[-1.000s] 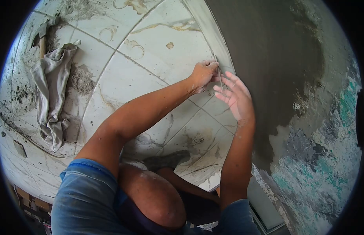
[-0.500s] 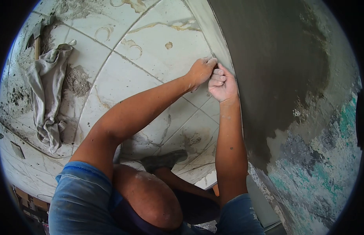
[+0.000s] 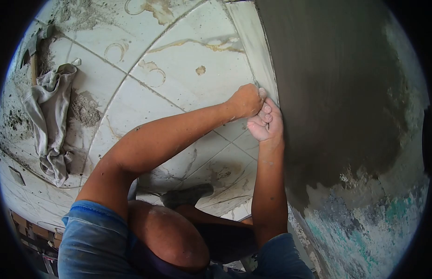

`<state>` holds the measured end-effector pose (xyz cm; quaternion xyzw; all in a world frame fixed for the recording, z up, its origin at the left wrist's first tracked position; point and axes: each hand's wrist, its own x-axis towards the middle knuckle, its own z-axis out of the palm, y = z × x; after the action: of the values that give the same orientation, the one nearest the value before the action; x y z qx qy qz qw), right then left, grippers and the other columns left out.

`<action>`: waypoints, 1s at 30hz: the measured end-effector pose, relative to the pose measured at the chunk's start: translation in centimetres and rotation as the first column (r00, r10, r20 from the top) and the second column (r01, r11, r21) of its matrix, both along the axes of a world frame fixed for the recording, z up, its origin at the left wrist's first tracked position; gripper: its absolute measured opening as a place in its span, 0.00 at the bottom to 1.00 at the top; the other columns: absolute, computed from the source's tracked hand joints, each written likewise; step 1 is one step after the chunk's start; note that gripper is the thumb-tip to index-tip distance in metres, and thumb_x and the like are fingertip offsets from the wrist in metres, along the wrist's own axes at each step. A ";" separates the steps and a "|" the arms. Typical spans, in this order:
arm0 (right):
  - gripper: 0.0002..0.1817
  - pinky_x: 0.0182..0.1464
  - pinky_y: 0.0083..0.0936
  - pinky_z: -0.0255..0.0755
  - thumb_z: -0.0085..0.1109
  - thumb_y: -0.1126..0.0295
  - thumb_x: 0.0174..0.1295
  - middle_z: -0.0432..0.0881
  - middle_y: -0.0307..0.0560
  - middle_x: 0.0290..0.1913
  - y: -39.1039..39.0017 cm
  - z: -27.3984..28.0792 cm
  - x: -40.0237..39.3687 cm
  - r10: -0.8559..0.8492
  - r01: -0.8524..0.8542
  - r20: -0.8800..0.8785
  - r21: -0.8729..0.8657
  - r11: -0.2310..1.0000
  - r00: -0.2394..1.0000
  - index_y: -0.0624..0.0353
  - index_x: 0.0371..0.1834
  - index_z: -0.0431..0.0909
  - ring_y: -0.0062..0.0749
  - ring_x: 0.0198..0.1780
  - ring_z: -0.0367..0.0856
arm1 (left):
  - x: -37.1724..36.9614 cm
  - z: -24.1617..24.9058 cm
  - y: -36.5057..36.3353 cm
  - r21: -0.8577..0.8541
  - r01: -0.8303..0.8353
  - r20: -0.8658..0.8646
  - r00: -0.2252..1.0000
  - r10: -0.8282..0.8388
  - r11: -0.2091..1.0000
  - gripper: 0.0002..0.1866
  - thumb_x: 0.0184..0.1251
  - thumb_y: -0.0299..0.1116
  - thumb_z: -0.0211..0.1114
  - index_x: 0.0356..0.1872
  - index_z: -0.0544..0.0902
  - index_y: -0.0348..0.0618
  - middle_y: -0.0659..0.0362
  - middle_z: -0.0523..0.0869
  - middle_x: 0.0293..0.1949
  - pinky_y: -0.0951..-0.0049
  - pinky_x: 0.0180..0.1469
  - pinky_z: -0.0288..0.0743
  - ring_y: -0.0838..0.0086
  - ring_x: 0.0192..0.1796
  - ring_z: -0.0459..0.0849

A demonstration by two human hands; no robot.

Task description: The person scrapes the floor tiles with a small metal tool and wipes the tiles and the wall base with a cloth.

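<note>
A slim tool (image 3: 256, 83), its tip barely visible just right of upper center, appears gripped in a person's left hand (image 3: 247, 100), fingers closed; the right hand (image 3: 267, 122), fingers curled, touches it, its hold unclear. Close two-handed work beside a pale strip (image 3: 256, 43) seems in hand, calling next for steadiness near the gray wall (image 3: 337, 93) at right.

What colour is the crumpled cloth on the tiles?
The crumpled cloth is dingy greyish white, best seen in the head view.
</note>
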<state>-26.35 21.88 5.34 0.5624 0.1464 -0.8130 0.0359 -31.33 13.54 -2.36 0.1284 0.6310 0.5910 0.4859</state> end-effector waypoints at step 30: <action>0.11 0.11 0.11 0.48 0.43 0.63 0.76 0.66 0.24 0.14 -1.2 -1.2 0.4 0.040 -0.040 -0.008 0.047 0.998 0.999 0.49 0.33 0.72 0.08 0.10 0.58 | 0.4 -1.1 -1.5 0.128 -0.078 0.280 0.959 0.039 0.989 0.25 0.77 0.45 0.48 0.33 0.79 0.30 0.51 0.84 0.28 0.68 0.42 0.74 0.72 0.33 0.78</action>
<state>-25.95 20.66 4.18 0.5565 0.1767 -0.8109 0.0384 -30.96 12.02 -3.49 0.0591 0.5181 0.6595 0.5414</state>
